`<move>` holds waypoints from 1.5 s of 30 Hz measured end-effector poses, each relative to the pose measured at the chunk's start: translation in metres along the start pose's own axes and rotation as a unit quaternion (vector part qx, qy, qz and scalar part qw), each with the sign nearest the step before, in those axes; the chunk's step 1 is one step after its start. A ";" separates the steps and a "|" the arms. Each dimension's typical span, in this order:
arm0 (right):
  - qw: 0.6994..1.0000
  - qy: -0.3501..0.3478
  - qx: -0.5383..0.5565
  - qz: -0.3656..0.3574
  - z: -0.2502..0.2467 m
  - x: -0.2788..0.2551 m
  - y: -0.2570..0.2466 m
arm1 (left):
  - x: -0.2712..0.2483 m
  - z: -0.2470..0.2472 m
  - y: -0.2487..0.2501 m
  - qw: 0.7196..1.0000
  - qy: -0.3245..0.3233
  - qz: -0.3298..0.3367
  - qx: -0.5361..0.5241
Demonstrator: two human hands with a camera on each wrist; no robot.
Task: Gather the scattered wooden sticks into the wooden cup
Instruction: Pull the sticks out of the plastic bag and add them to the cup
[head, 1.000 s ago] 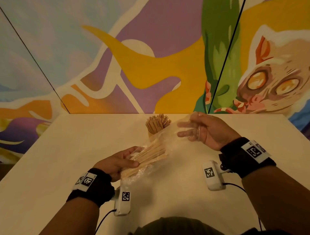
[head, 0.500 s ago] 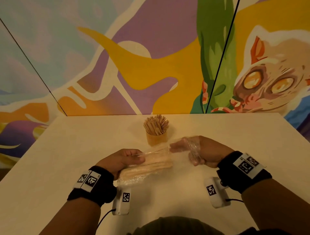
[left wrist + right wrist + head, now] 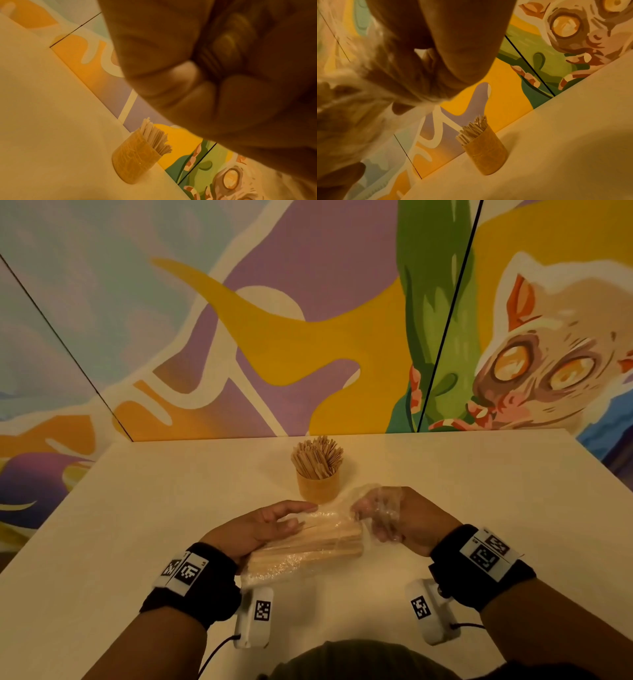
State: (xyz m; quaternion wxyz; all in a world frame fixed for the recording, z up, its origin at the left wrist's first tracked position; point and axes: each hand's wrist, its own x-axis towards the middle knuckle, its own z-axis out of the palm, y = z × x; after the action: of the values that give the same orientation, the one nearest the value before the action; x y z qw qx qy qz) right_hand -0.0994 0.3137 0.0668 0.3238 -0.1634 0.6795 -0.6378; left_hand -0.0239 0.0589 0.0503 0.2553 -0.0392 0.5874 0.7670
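Now the sticks (image 3: 308,546) are sitting lower, left hand (image 3: 260,529) gripping them, right hand (image 3: 404,522) pinching the wrap (image 3: 380,505) off; the cup (image 3: 318,489) is waiting.

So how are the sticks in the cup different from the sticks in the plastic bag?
The cup sticks stand upright, fanned out and bare; the bag sticks lie flat, bundled inside clear plastic. The cup sticks are untouched; the left hand grips the bag sticks, the right hand pinches the plastic. Both are pale wood.
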 end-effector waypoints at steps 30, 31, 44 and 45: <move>0.998 0.059 0.037 -0.009 -0.006 0.029 0.022 | 0.023 -0.027 -0.003 0.960 0.196 -0.052 -0.194; 0.997 0.063 0.052 -0.013 -0.007 0.031 0.022 | 0.021 -0.028 -0.003 0.954 0.184 -0.041 -0.232; 0.991 0.035 0.122 0.051 -0.020 0.058 0.037 | 0.028 -0.018 0.042 0.996 0.040 0.073 -0.037; 0.990 0.039 0.128 0.047 -0.021 0.057 0.042 | 0.028 -0.018 0.048 0.996 0.031 0.078 -0.034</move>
State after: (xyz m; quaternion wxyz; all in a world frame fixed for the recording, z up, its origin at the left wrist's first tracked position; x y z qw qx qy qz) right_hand -0.1470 0.2987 0.0125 0.3447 -0.0638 0.6115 -0.7094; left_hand -0.0732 0.0430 0.0772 0.1749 -0.0251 0.5699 0.8025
